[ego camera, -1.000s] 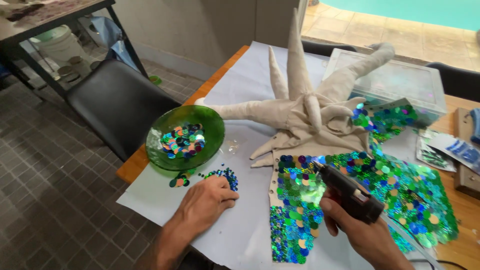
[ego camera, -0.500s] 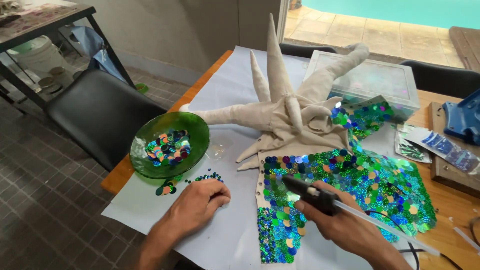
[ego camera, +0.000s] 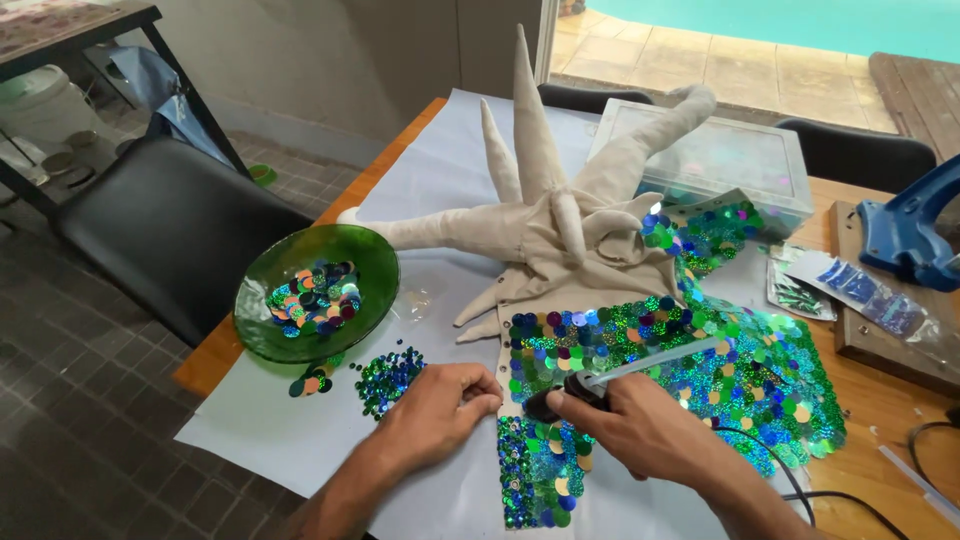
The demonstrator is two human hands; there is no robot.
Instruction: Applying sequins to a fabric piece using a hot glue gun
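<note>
Down on the paper-covered surface (ego camera: 300, 440), the right hand (ego camera: 640, 425) has its fingers wrapped tight around a dark glue gun (ego camera: 580, 390), its nozzle over the sequinned fabric piece (ego camera: 680, 370). The left hand (ego camera: 435, 410) rests curled and empty on the paper, just beside a loose pile of sequins (ego camera: 385, 375). Left of it, a green glass bowl (ego camera: 270, 335) holds mixed coloured sequins. At the far edge, a clear plastic lidded box (ego camera: 745, 160) has contents too blurred to tell.
</note>
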